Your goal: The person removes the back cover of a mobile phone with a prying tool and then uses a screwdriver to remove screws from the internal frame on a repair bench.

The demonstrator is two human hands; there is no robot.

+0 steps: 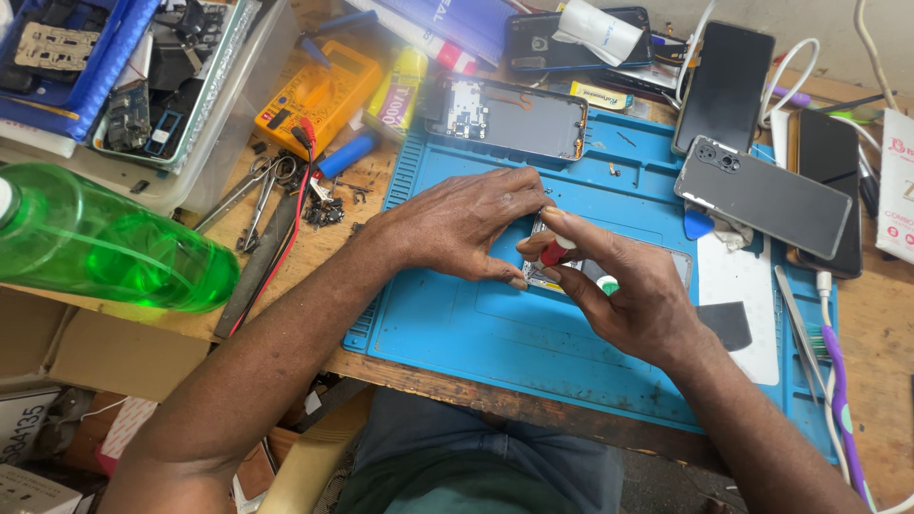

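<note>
Screwdriver (555, 251), red-handled, pinched between right hand (628, 295) thumb and fingers, tip over a phone part (557, 276) on the blue mat (476, 324). Left hand (466, 224) fingers pressed together on that part. Beyond fingertips: opened phone frame (509, 119). Far left: clear tub (228, 105) holding trays of phone parts.

Bright daylight is falling on the tabletop (286, 257) from the far side. A white glare is washing out the far middle edge, near the yellow meter (319, 90). The green bottle (105, 238) at the left edge is glowing and looking soft and blurry. The dark phones (762, 195) at the far right corner are shining a little. Small soft shadows are lying under the hands on the blue mat (495, 333). The middle is looking sharp. The space under the near edge is staying dim.
</note>
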